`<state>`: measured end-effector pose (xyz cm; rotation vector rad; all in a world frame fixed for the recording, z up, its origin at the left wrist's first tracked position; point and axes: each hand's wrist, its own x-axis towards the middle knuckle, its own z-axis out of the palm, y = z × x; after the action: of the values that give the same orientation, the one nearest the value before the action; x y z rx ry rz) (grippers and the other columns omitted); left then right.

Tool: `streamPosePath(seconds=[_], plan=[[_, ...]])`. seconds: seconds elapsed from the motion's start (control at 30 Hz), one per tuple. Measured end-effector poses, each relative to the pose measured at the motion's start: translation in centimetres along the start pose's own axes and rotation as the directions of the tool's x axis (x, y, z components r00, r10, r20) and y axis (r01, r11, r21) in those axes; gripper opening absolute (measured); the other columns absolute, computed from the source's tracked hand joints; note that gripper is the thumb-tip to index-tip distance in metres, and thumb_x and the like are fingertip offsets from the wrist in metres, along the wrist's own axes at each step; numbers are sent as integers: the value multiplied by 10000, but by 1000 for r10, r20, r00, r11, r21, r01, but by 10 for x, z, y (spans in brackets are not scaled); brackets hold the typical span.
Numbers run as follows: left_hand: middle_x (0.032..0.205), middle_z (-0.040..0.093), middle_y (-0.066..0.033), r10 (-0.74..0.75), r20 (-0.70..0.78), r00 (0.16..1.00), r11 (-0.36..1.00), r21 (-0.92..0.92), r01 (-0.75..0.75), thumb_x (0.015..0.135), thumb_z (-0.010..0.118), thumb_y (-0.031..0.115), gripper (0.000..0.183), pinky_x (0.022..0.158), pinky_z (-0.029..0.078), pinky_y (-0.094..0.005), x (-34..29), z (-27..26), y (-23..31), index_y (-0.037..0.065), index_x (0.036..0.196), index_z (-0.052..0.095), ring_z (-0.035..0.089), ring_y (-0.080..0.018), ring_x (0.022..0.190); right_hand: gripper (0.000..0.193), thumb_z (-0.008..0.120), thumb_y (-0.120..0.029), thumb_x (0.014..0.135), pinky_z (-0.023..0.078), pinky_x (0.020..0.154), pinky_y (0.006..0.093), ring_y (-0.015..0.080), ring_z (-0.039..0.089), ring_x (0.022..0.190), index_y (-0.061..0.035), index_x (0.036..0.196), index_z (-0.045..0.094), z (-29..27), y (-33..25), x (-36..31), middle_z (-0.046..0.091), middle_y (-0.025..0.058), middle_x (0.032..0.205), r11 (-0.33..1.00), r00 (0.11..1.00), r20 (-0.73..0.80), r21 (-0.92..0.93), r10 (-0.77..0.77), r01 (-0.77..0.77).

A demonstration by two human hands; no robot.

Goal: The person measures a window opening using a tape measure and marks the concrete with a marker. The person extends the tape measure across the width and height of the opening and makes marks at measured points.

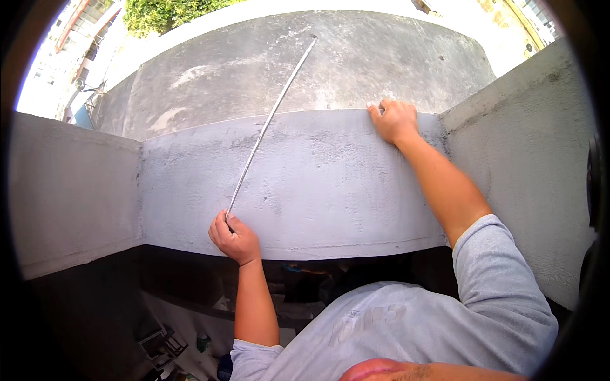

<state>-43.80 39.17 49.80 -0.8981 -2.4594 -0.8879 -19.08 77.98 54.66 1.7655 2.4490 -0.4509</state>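
Head view: rod point(267, 120) extends forward from left grip point(235, 239), perhaps touching concrete point(375, 63).

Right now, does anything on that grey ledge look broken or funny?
The ledge looks worn: pale blotches mark its darker upper part on the left, unlike the grey around them. The thin rod pinched in the left hand doesn't look broken.

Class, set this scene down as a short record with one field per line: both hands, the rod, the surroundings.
Left hand: pinching the near end of the thin rod
Thin rod: silvery, slanting away and rightward
Right hand: resting where the pale grey wall meets the dark grey ledge
Background: green foliage, upper left
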Motion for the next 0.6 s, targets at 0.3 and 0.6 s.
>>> streamPosePath(seconds=[0.3, 0.6], plan=[[1076, 702, -188, 52, 98, 994, 997, 47, -57, 981, 622, 60, 172, 961, 487, -505, 4, -3, 10, -36, 1100, 702, 630, -395, 1031, 485, 580, -506, 1045, 413, 1061, 436, 310, 660, 1080, -63, 1005, 773, -23, -17, 7, 764, 145, 1034, 997, 995, 81, 46, 65, -69], [1053, 673, -186, 75, 139, 988, 994, 74, -86, 1056, 603, 147, 205, 925, 481, -505, 10, -1, 14, -32, 1112, 686, 613, -392, 991, 458, 629, -494, 1018, 401, 1071, 428, 285, 654, 1040, -58, 1014, 770, 22, 11, 18, 761, 107, 995, 997, 983, -172, 25, -71, 76]])
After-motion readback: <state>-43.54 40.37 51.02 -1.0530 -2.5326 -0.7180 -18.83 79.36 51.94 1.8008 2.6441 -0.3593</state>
